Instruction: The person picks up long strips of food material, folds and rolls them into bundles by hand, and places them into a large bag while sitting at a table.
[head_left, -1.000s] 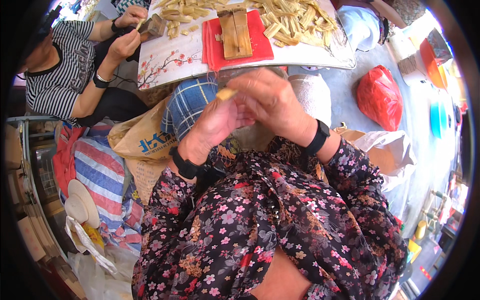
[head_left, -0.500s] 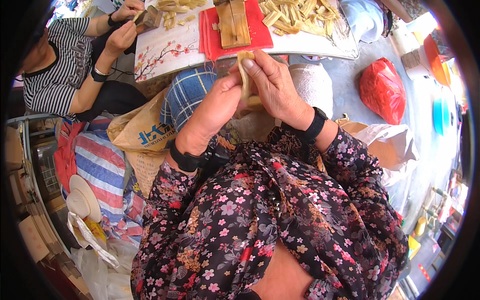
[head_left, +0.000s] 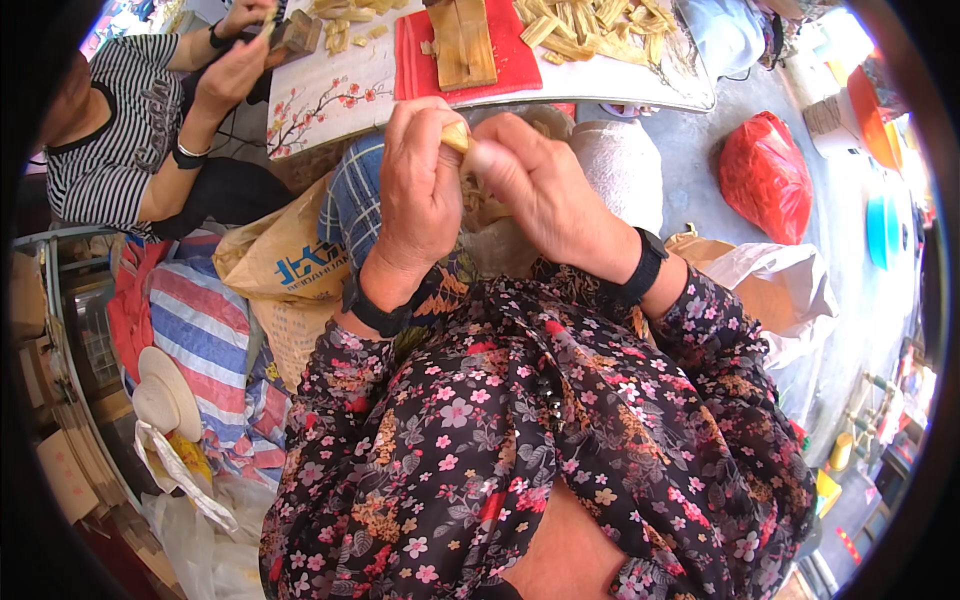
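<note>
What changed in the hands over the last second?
Both hands closed together: the left hand now wraps the pale yellow piece, whose tip alone shows, with the right hand pressed against it. The red board and the co-worker's hands stayed put.

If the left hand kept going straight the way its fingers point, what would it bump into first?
Probably the red mat on the white flower-painted board. The left hand, gripping a pale yellow strip together with the right hand, points up and away toward it. How far off the board lies is unclear.
</note>
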